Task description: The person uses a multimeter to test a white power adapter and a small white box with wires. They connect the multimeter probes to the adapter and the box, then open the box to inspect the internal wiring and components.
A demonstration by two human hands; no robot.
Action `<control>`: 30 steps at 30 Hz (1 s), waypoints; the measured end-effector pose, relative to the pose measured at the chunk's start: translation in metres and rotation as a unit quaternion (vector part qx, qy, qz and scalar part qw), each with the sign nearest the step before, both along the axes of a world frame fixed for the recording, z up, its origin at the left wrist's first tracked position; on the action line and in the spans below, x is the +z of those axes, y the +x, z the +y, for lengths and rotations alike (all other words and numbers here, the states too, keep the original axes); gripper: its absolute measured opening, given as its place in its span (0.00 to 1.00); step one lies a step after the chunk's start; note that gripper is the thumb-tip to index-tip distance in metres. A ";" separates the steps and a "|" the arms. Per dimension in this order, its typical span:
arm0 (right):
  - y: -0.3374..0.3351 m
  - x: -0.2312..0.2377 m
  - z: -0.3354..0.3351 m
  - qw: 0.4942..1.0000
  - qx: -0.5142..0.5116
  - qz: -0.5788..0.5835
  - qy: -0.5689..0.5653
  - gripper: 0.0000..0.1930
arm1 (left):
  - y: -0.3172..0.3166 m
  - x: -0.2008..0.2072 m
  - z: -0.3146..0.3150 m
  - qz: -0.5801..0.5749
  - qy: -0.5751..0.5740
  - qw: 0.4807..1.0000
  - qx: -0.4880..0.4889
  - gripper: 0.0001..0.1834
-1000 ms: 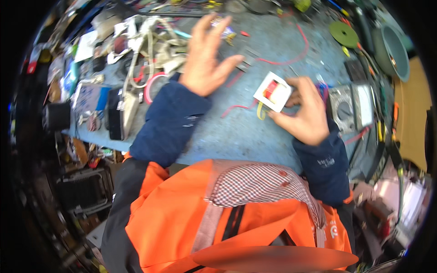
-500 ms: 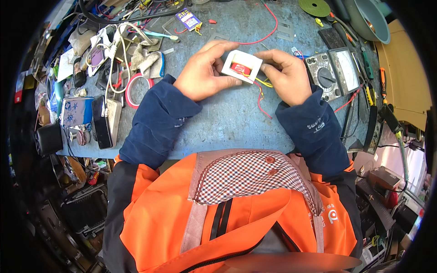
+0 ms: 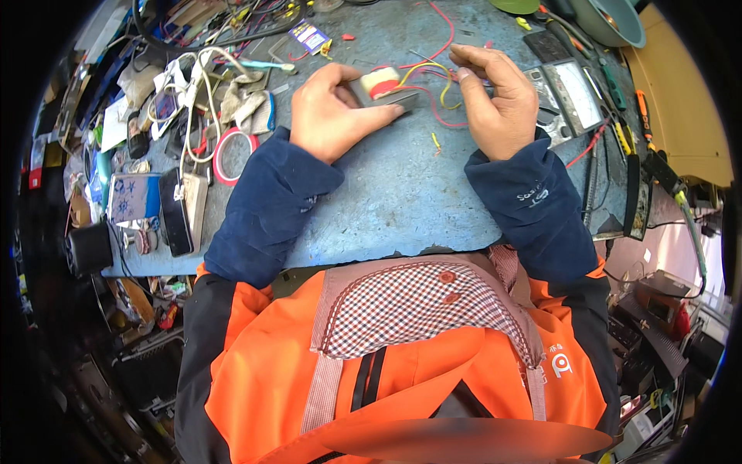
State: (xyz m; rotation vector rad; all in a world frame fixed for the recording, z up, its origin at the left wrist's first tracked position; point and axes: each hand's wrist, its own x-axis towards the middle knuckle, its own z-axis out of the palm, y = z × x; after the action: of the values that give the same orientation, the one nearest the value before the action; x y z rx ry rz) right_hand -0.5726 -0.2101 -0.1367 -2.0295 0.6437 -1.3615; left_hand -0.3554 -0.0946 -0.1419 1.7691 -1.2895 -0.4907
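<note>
We hold the small red-and-white block (image 3: 380, 82) over the worktop (image 3: 379, 209), our left hand (image 3: 326, 116) pinching it between thumb and fingers. Our right hand (image 3: 504, 100) is half curled beside the yellow wire (image 3: 444, 94), and we cannot tell whether it grips anything. A hard tug on that wire could, we judge, tear it loose from the block.

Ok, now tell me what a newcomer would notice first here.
Probably the bright orange jacket, filling the lower middle. Next, the white-and-red part in the left hand at upper centre and the yellow wire looping toward the right hand. Then the red ring on the blue bench, left of the left sleeve.
</note>
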 end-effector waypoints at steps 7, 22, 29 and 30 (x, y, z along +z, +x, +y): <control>-0.008 0.006 -0.002 0.995 -0.076 0.032 -0.053 0.15 | -0.011 0.024 0.019 -0.237 0.048 0.970 0.001 0.46; -0.003 0.015 0.015 0.942 -0.217 0.150 -0.206 0.12 | 0.029 0.004 0.013 -0.098 -0.007 0.967 -0.237 0.52; -0.028 0.002 0.057 0.989 0.023 0.125 -0.069 0.07 | 0.034 -0.001 0.002 -0.040 -0.012 0.964 -0.262 0.48; -0.028 -0.003 0.057 0.988 0.017 0.130 -0.083 0.07 | 0.034 0.001 0.000 -0.062 -0.020 0.961 -0.269 0.48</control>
State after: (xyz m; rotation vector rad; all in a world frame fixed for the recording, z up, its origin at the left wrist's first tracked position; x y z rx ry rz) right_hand -0.6003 -0.1535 -0.1396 -2.3661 0.6200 -1.1753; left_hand -0.3213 -0.0943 -0.1406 1.4183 -1.8682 -0.6529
